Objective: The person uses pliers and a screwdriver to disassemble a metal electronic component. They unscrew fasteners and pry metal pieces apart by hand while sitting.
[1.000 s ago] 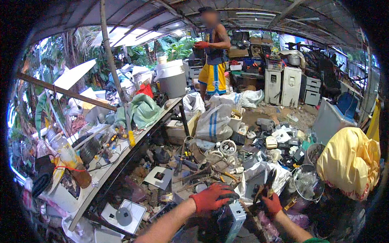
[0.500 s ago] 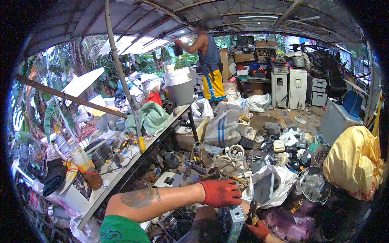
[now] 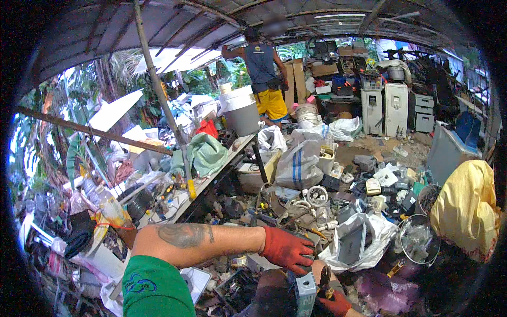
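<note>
Low in the view, a grey metal case (image 3: 306, 296) stands on end near my legs. My left hand (image 3: 287, 250), in a red glove, is bent over the top of the case, its fingers curled down around the upper end; the thumb is hidden. On the right, my red-gloved right hand (image 3: 336, 304) is closed around the handles of pliers (image 3: 326, 279). The pliers point upward beside the case, with their dark jaws near its top edge. Part of the right hand and forearm lies outside the picture.
A white sack (image 3: 377, 240) holding a grey panel lies ahead to the right, beside a bucket (image 3: 420, 243) of clear plastic. Scrap parts cover the ground. On the left runs a cluttered bench (image 3: 211, 182). A person (image 3: 264, 74) stands beyond a large grey bucket (image 3: 240, 113).
The view has shifted slightly. My left hand remains at the case's top, and the pliers stay in my right hand. The far person has turned away and lowered one arm.
</note>
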The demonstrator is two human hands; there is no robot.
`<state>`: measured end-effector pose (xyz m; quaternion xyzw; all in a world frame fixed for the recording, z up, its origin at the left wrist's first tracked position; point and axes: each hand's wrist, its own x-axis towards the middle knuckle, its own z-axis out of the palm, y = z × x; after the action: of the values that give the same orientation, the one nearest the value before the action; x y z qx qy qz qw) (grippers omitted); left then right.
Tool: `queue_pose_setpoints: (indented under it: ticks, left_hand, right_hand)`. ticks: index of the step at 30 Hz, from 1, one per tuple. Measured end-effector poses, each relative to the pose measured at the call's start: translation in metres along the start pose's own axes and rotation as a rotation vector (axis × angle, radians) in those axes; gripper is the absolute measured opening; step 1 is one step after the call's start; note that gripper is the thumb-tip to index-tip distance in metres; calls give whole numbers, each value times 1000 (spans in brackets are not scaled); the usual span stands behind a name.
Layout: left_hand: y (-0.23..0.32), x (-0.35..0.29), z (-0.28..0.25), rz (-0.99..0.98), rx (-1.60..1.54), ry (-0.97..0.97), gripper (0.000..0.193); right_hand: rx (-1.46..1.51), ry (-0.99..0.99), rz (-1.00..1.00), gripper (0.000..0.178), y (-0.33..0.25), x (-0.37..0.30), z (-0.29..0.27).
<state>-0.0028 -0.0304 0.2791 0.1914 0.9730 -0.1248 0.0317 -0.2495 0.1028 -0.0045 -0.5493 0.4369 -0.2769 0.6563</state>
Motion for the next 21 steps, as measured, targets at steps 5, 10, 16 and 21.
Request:
queue_pose_setpoints:
  ticks: [5, 10, 16, 21]
  left_hand:
    - [0, -3, -1, 19, -37, -95, 35]
    - [-12, 3, 8, 35, -58, -42, 31]
    - [-15, 11, -6, 33, -96, -166, 30]
    - [7, 5, 1, -494, -381, -143, 34]
  right_hand:
    - [-99, 35, -118, 38, 15, -3, 4]
    - [-102, -58, 32, 36, -12, -4, -7]
    - [-9, -88, -71, 37, -19, -5, 2]
    - [117, -59, -63, 41, -13, -13, -6]
